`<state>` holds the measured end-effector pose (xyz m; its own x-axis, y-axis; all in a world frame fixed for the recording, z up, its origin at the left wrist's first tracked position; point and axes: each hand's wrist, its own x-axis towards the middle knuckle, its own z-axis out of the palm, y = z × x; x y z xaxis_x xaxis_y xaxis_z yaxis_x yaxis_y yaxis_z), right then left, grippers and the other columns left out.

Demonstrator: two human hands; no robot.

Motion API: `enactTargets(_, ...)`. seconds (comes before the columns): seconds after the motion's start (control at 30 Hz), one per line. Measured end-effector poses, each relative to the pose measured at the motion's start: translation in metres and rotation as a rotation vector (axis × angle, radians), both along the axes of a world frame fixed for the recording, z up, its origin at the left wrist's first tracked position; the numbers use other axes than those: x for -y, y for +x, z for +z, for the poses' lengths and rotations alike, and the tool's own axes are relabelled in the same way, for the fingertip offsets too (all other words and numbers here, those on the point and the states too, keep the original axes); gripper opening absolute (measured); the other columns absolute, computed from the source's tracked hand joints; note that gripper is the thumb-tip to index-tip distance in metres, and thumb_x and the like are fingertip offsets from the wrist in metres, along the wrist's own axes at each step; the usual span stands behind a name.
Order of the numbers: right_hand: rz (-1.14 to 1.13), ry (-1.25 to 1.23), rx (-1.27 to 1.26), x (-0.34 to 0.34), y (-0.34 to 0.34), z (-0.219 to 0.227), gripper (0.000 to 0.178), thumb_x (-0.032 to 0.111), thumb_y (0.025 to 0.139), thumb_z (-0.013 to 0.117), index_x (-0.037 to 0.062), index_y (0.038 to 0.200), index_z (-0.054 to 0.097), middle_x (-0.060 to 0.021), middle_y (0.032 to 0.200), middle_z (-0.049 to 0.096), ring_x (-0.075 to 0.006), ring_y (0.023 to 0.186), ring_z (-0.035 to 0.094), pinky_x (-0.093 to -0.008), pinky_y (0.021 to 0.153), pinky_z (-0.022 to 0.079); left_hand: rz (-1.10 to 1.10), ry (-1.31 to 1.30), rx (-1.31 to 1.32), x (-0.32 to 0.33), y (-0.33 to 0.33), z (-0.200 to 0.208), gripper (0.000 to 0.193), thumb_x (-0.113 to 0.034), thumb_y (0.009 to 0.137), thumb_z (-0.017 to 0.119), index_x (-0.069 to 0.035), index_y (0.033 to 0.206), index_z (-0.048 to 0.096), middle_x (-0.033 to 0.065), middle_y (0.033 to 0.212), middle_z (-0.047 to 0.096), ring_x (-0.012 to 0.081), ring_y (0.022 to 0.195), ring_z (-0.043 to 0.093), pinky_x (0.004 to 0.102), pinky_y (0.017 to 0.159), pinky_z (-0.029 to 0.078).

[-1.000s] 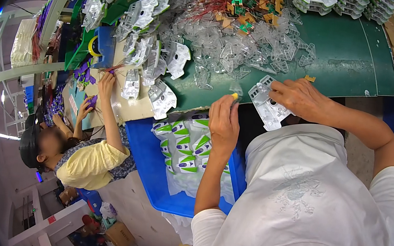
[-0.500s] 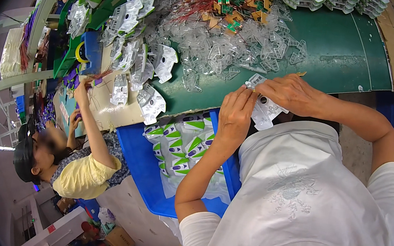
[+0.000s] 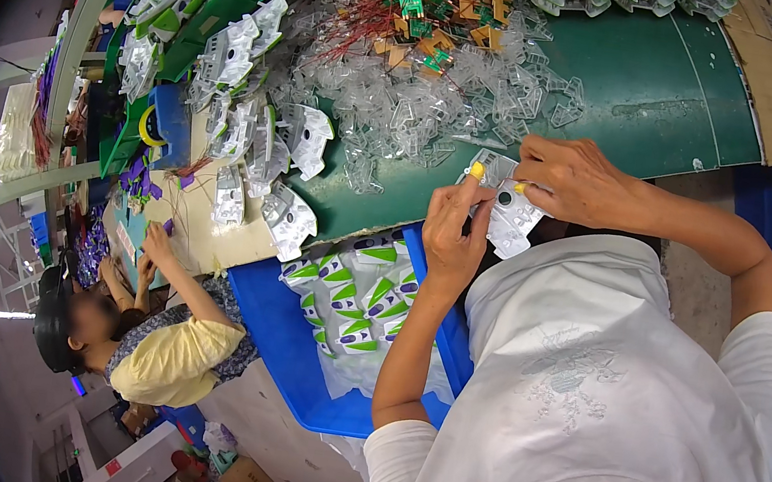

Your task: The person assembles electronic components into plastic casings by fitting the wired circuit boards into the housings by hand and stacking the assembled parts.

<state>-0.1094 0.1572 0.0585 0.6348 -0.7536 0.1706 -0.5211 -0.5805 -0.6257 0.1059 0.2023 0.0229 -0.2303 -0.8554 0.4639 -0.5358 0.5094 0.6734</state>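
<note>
A person in a white shirt works with two bare hands near the centre of the frame. The white plastic part (image 3: 512, 227) is between these hands, at the front edge of the green bench (image 3: 656, 106), and it is tilted. The right hand (image 3: 577, 184) comes from the right side; its grip is closed on the upper right border of the part, with the fingers bent. The left hand (image 3: 453, 241) is at the left border of the part. Its index finger, with a yellow cover (image 3: 477, 169) on the tip, is stretched upward, and its thumb is apart from it; one cannot tell whether this grip has hold of anything.

Above the hands lies a heap of clear plastic pieces (image 3: 414, 112), and behind it red wires (image 3: 360, 1). Below, left of the left forearm, a blue bin (image 3: 260, 327) contains white and green parts (image 3: 358, 336). At the left, a co-worker (image 3: 177, 355) wears a yellow top.
</note>
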Motion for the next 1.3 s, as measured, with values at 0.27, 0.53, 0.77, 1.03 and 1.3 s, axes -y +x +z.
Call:
enactTargets(0.27,0.021,-0.061,-0.150,-0.005,0.003,0.009,0.009,0.009,0.078,0.065,0.0019,0.083,0.064,-0.0115,0.081,0.052,-0.0300,0.074,0.062,-0.0426,0.061,0.050,-0.075,0.099,-0.036,0.007,0.001,0.003,0.061,0.009,0.078,0.067,0.000,0.136,0.049,0.0084,0.102,0.069,0.0271,0.086,0.059,0.0392,0.081,0.045)
enactTargets(0.53,0.031,0.060,0.072,-0.002,-0.005,0.035,0.011,0.003,0.080,0.060,-0.0051,0.085,0.066,-0.0169,0.082,0.061,-0.0335,0.074,0.065,-0.0427,0.064,0.053,-0.208,0.148,0.052,0.008,0.003,0.008,0.064,0.010,0.079,0.062,-0.003,0.139,0.046,0.0064,0.106,0.069,0.0274,0.091,0.055,0.0392,0.085,0.043)
enactTargets(0.77,0.088,0.159,0.299,-0.019,-0.001,0.033,0.021,-0.004,0.080,0.063,-0.0086,0.100,0.067,-0.0172,0.089,0.069,-0.0288,0.074,0.069,-0.0338,0.064,0.056,-0.185,0.137,0.032,0.012,0.006,0.008,0.062,0.012,0.078,0.060,0.000,0.138,0.047,0.0075,0.106,0.069,0.0278,0.088,0.056,0.0395,0.083,0.042)
enactTargets(1.03,0.034,-0.230,0.201,-0.050,0.006,-0.009,0.017,-0.001,0.072,0.068,0.0001,0.089,0.066,-0.0080,0.084,0.064,-0.0203,0.067,0.067,-0.0325,0.054,0.053,-0.192,0.189,0.017,0.010,0.005,0.007,0.058,0.008,0.084,0.056,0.000,0.140,0.045,0.0078,0.106,0.069,0.0276,0.092,0.056,0.0394,0.086,0.042)
enactTargets(1.3,-0.152,0.008,0.276,-0.046,-0.022,0.002,0.023,-0.001,0.075,0.070,0.0009,0.097,0.068,-0.0111,0.084,0.068,-0.0208,0.063,0.065,-0.0313,0.055,0.052,-0.181,0.217,0.000,0.012,0.008,0.005,0.052,0.008,0.088,0.052,0.001,0.139,0.045,0.0080,0.106,0.070,0.0280,0.092,0.055,0.0393,0.089,0.042)
